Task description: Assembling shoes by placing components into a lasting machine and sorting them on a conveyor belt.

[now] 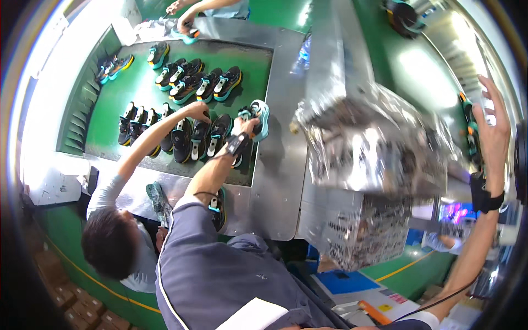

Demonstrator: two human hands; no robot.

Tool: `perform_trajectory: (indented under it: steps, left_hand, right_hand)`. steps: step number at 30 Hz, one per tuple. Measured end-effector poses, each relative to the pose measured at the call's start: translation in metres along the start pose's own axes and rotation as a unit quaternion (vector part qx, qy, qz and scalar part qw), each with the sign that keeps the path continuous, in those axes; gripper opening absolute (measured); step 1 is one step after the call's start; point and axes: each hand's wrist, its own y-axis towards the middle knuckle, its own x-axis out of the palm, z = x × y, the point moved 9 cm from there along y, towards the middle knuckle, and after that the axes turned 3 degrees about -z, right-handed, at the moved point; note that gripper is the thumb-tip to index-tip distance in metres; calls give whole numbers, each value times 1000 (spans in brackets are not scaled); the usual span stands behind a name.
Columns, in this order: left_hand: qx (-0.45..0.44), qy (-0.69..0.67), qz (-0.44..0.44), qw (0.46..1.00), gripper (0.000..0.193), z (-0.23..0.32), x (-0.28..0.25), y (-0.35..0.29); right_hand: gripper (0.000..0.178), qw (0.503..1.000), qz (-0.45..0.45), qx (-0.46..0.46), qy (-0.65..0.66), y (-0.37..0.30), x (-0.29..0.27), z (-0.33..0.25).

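Observation:
My left hand is closed on a black sneaker with a pale teal sole, lifted at the right edge of the green conveyor belt. Below it and to its left stands a row of black sneakers with white tongue pieces and teal and orange soles. Far to the right, my right hand is raised with its fingers apart and nothing in it. Just left of that hand, another black sneaker with teal and orange trim sits by the second green belt's edge, partly hidden.
A co-worker's arm reaches over the belt from the left. Another person's hand touches a shoe at the far end. A shiny, foil-covered machine stands between the two belts. A lone shoe lies on the far right belt.

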Motion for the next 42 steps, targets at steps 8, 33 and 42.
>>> perform_trajectory:
  steps: [8,33,42]
  left_hand:
    - [214,235,131,939,62,67,-26,167]
    - [-70,-85,-734,670,57,61,169,-453]
    - [-206,-72,-917,333,90,52,214,-721]
  right_hand:
    - [58,965,16,-239,-109,179,154,-32]
    - [34,876,256,239,331,-146,-114,44]
    - [32,745,286,491,349,-466,-183,-110]
